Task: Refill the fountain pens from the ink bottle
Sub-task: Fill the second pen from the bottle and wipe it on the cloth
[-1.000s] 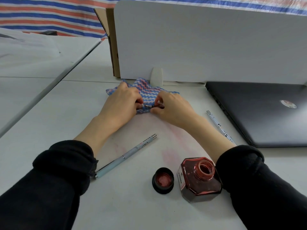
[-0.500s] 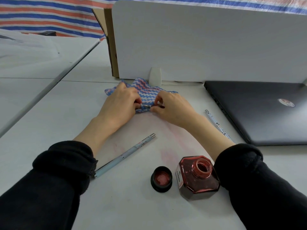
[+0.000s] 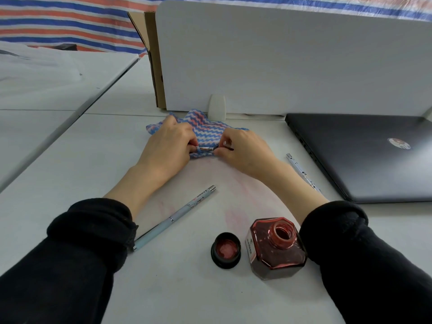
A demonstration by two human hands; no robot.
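Both forearms reach forward, the left hand (image 3: 168, 146) and right hand (image 3: 243, 148) close together, fingers curled and pinching.

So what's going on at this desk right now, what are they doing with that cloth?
A person is working on a small pen part over the striped cloth, pinching it between the left hand and right hand. The ink bottle stands open near the right sleeve, its cap lying beside it. One pale blue pen lies by the left forearm, another pen next to the closed laptop.

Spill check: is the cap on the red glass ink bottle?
No, the red glass ink bottle stands open, its black round cap lying beside it on the table.
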